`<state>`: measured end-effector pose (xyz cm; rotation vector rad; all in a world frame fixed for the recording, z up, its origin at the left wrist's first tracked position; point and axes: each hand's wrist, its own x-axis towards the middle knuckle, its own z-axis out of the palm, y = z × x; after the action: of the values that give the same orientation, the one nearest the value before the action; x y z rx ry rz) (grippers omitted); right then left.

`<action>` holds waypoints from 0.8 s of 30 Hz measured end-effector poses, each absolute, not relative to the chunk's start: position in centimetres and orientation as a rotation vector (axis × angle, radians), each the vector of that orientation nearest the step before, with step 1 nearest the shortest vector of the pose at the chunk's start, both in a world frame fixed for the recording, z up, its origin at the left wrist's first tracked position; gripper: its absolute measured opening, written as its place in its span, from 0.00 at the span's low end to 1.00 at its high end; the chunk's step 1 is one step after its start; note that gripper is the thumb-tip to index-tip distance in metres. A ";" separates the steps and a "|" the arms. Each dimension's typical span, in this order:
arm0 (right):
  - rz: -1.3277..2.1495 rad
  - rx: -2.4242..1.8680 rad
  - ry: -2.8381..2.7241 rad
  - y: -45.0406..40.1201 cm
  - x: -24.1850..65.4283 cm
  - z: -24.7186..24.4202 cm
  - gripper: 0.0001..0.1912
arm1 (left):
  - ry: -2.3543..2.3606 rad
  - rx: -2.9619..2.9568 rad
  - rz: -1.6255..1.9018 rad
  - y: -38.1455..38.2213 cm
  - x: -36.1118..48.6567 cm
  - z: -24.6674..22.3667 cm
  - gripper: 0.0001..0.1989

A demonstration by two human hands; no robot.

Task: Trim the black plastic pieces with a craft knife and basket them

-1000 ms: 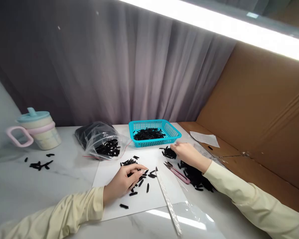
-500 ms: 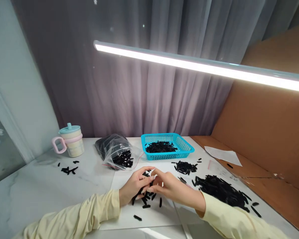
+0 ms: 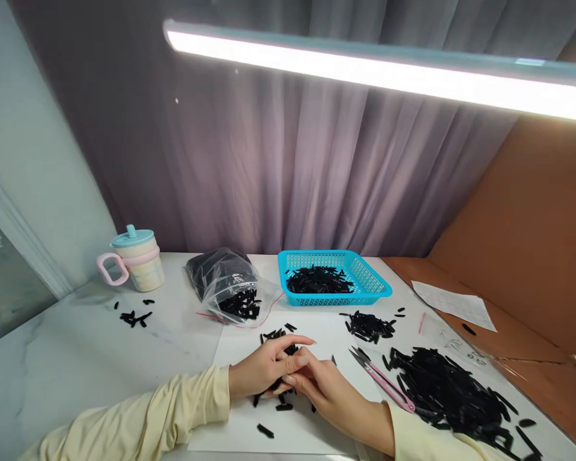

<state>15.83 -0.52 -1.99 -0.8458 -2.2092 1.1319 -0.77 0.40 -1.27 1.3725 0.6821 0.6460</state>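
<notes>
My left hand (image 3: 264, 368) and my right hand (image 3: 333, 390) meet over a white sheet (image 3: 230, 416), fingertips touching, fingers bent together. Whatever lies between the fingers is too small and hidden to name. Small black pieces (image 3: 278, 334) show behind and below the hands, with one black piece (image 3: 265, 431) apart near the sheet's front. Pink-handled snips (image 3: 386, 383) lie just right of my right hand, beside a large black heap (image 3: 451, 390).
Behind stand a blue basket (image 3: 338, 298) of black pieces and an open clear bag (image 3: 235, 291) of them. A smaller pile (image 3: 370, 326) sits at right, a lidded cup (image 3: 144, 262) and a few pieces (image 3: 135, 319) at left. A lamp (image 3: 365, 67) hangs above.
The view has shifted and tilted down. My right hand has come lower and closer against my left, its fingers less spread, and the pink snips have come into fuller sight.
</notes>
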 end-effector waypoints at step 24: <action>1.391 -0.866 -1.983 0.5 16.2 -2.1 0.13 | 0.707 1.241 0.569 1.4 -1.8 -0.4 0.22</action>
<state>16.18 0.50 -2.06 -0.8662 -1.9832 1.3907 -1.78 1.40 -0.37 1.2410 0.7075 0.5685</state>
